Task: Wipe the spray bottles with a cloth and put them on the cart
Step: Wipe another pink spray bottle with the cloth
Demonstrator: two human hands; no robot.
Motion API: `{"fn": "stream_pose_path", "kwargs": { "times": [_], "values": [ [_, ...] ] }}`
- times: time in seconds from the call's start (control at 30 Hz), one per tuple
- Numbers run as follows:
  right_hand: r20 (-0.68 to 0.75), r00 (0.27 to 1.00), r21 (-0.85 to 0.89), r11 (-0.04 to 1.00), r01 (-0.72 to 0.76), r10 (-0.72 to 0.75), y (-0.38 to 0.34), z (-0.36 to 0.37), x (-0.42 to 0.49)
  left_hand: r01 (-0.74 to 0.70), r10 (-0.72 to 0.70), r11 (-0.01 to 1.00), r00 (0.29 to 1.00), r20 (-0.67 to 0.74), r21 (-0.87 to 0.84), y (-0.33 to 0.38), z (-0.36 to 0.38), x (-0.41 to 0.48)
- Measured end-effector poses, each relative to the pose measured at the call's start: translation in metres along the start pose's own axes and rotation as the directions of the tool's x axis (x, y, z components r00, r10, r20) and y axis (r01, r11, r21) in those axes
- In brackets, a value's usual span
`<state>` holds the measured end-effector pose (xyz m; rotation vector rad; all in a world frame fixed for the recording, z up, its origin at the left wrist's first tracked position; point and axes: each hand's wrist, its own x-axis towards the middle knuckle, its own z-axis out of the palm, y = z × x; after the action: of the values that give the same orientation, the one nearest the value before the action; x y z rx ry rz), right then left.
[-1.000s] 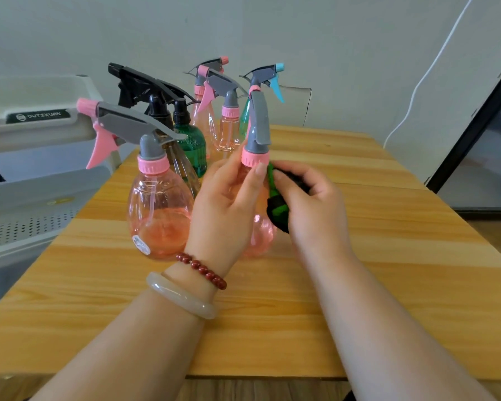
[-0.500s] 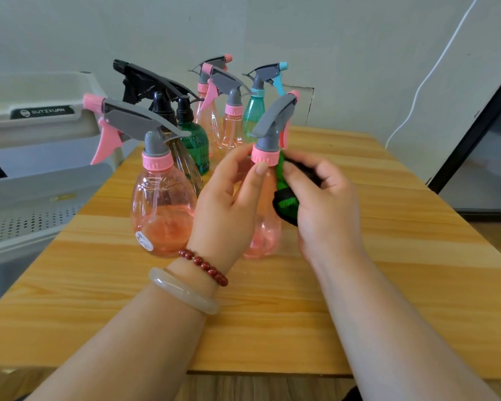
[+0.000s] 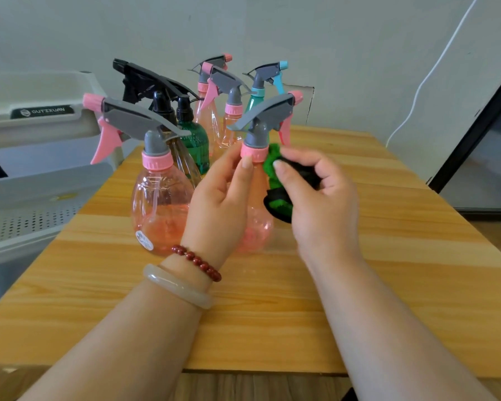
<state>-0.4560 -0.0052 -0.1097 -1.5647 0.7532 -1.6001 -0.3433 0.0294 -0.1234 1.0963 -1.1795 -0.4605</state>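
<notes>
The pink spray bottle (image 3: 257,225) being worked on stood upright on the wooden table (image 3: 373,256), near the middle, its base on the top, w/ its grey trigger head pointing far-right. The left hand (image 3: 217,198) held it at the neck and shoulder, probably so the bottle wouldn't spin or tip while the other side got rubbed. Its fingers were curled round the far side, mostly hidden, and the thumb (image 3: 246,164) lay up against the pink collar. The right hand (image 3: 321,204) had the green-and-black cloth (image 3: 276,182) bunched up, fingers (image 3: 282,166) curled tight over it, and the cloth seemed pressed against the bottle's right side just below the collar. Whether the wad fully touched the plastic there I couldn't tell. Judging by that, wiping was the step in hand, not yet the move to the cart (image 3: 41,195), which stood off the table's left edge, its grey perforated shelf in easy reach for the left hand. I counted 6 other bottles on the table: 1 big pink bottle (image 3: 159,204) just left of the held 1, a clear bottle (image 3: 185,162) and a green bottle (image 3: 195,143) w/ black triggers behind it, 2 far pink bottles (image 3: 214,117) and a teal bottle (image 3: 258,95) at the far end. They were clustered close, so the held 1 stood a bit nearer, prob. to give the cloth room. No bottle showed on the visible part of the cart, so I'd judge the task at an early stage.
</notes>
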Motion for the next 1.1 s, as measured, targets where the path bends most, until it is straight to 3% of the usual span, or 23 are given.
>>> {"fn": "stream_pose_path", "kwargs": {
  "times": [0.13,0.4,0.5,0.57,0.7,0.87,1.1],
  "values": [
    [-0.052,0.986,-0.026,0.987,0.159,-0.16,-0.012,-0.007,0.014,0.012,-0.013,0.999,0.999,0.041,0.031,0.0,0.003,0.0],
    [0.177,0.97,-0.264,0.941,0.212,-0.169,0.008,-0.01,0.007,0.062,-0.063,0.997,0.998,0.029,0.036,-0.001,-0.005,0.004],
    [0.099,0.983,-0.179,0.969,0.171,-0.155,0.0,-0.013,0.013,0.056,-0.058,0.998,0.997,0.043,0.037,0.0,-0.004,0.003],
    [0.045,0.975,-0.119,0.968,0.223,-0.219,-0.01,-0.013,0.016,0.05,-0.052,0.998,0.997,0.056,0.03,0.0,-0.001,0.002],
    [0.171,0.931,-0.234,0.904,0.356,-0.323,-0.01,-0.01,0.012,0.038,-0.04,0.999,0.998,0.054,0.03,-0.002,0.001,0.002],
    [0.295,0.933,-0.306,0.905,0.296,-0.206,0.006,-0.019,0.011,0.053,-0.054,0.997,0.998,0.031,0.048,-0.003,-0.004,0.004],
    [0.119,0.985,-0.137,0.98,0.144,-0.128,-0.003,-0.01,0.01,0.053,-0.056,0.996,0.997,0.045,0.068,0.0,-0.001,0.001]
  ]
}}
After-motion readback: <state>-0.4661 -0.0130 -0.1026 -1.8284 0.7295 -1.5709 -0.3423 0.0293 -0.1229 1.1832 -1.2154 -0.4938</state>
